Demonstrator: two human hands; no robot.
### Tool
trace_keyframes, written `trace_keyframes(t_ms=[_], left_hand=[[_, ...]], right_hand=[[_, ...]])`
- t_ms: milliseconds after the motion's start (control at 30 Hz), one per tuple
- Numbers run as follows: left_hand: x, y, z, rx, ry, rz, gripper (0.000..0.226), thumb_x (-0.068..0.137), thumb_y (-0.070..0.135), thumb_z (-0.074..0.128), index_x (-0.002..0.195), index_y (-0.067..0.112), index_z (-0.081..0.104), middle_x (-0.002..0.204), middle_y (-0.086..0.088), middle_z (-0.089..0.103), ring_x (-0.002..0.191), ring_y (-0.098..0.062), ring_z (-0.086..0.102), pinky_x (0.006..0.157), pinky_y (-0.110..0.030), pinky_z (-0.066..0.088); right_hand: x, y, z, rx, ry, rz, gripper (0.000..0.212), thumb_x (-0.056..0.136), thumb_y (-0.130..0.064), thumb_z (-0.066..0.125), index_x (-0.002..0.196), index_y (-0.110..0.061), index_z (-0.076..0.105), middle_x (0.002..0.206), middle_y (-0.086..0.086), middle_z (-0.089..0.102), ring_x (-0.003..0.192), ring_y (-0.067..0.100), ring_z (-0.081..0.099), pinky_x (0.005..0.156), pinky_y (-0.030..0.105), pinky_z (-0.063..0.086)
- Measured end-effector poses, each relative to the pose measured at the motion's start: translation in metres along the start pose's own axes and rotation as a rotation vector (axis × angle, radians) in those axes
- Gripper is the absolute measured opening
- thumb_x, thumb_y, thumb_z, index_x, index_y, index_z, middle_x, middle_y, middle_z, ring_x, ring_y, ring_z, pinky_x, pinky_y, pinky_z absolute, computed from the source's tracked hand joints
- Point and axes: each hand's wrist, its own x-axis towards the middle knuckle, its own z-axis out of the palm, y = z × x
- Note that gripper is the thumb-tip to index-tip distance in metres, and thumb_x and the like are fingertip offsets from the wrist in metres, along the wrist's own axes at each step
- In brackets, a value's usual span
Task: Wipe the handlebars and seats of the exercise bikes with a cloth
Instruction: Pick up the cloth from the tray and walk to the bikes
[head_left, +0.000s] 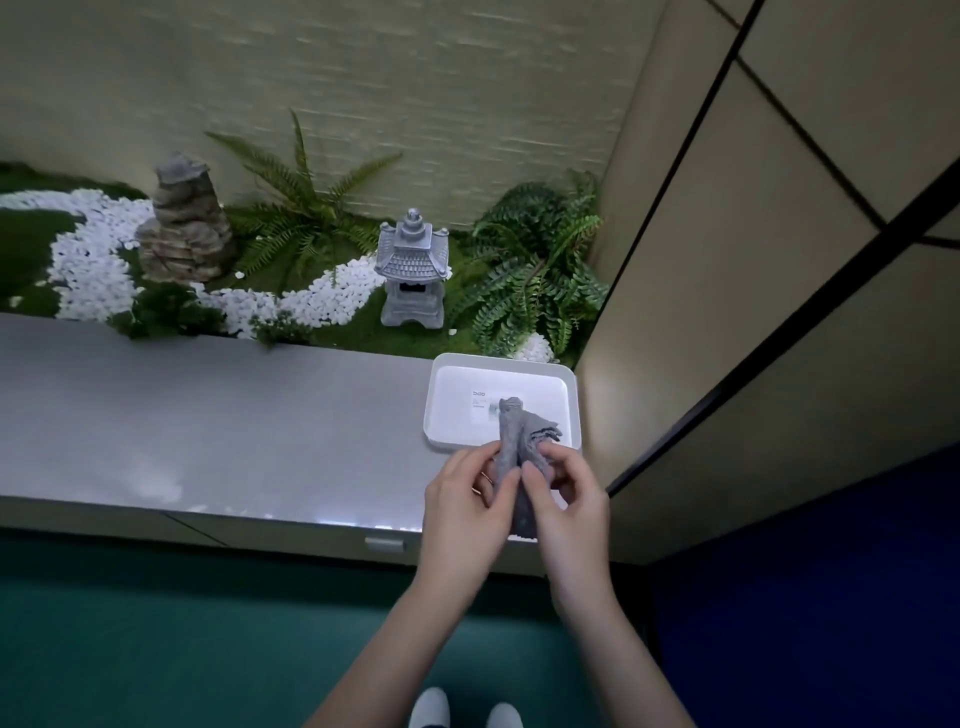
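Note:
A crumpled grey cloth (511, 436) is held up between both hands, just above the near edge of a white tray (447, 395). My left hand (460, 512) pinches the cloth's left side with thumb and fingers. My right hand (563, 499) pinches its right side, fingers curled round the fabric. The lower end of the cloth hangs between my palms. No exercise bike, handlebar or seat is in view.
The tray sits at the right end of a grey ledge (208, 426). Behind it lies a small garden bed with white pebbles (93, 260), ferns (524, 265), a rock (184, 223) and a stone lantern (413, 275). A beige panelled wall (779, 260) stands to the right. The floor (156, 639) is green.

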Motion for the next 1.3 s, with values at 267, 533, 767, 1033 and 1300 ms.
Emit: trace_keyframes(t_ms=[267, 533, 767, 1033, 1300], left_hand=[[-0.015, 0.002, -0.009, -0.145, -0.233, -0.038, 0.042, 0.079, 0.005, 0.069, 0.118, 0.02, 0.064, 0.088, 0.004, 0.063, 0.065, -0.002, 0.055, 0.062, -0.009, 0.044], [-0.006, -0.033, -0.061, 0.249, -0.293, -0.024, 0.034, 0.093, 0.035, 0.056, 0.124, 0.022, 0.058, 0.112, 0.011, 0.056, 0.093, -0.003, 0.056, 0.084, -0.022, 0.045], [-0.017, -0.072, -0.123, 0.636, -0.242, -0.088, 0.039, 0.097, 0.037, 0.047, 0.13, 0.018, 0.054, 0.126, 0.003, 0.055, 0.115, -0.017, 0.052, 0.096, -0.034, 0.041], [-0.059, -0.089, -0.158, 0.76, -0.099, -0.285, 0.042, 0.098, 0.039, 0.044, 0.133, 0.016, 0.052, 0.131, 0.001, 0.055, 0.12, -0.019, 0.049, 0.099, -0.035, 0.039], [-0.113, -0.074, -0.14, 0.765, 0.118, -0.496, 0.043, 0.098, 0.039, 0.045, 0.131, 0.014, 0.054, 0.13, -0.002, 0.056, 0.119, -0.022, 0.051, 0.099, -0.036, 0.039]], right_hand=[[-0.003, 0.002, -0.001, 0.089, 0.01, 0.135, 0.015, 0.086, -0.014, 0.068, 0.093, -0.022, 0.059, 0.101, 0.009, 0.066, 0.095, 0.031, 0.062, 0.085, 0.046, 0.051], [0.004, 0.004, 0.002, -0.09, -0.038, 0.025, 0.013, 0.092, -0.014, 0.06, 0.091, -0.026, 0.055, 0.095, -0.005, 0.062, 0.097, 0.019, 0.061, 0.085, 0.035, 0.05], [0.008, 0.005, 0.036, -0.281, -0.237, -0.111, 0.008, 0.093, -0.016, 0.058, 0.099, -0.021, 0.058, 0.094, -0.01, 0.062, 0.094, 0.009, 0.057, 0.078, 0.016, 0.043], [-0.004, 0.015, 0.069, -0.373, -0.522, -0.257, 0.003, 0.091, -0.016, 0.06, 0.09, -0.019, 0.061, 0.089, -0.008, 0.066, 0.087, 0.007, 0.058, 0.078, 0.016, 0.042], [-0.003, 0.022, 0.058, -0.362, -0.797, -0.357, 0.007, 0.09, -0.016, 0.06, 0.089, -0.022, 0.062, 0.089, -0.012, 0.065, 0.084, -0.004, 0.055, 0.075, 0.003, 0.037]])
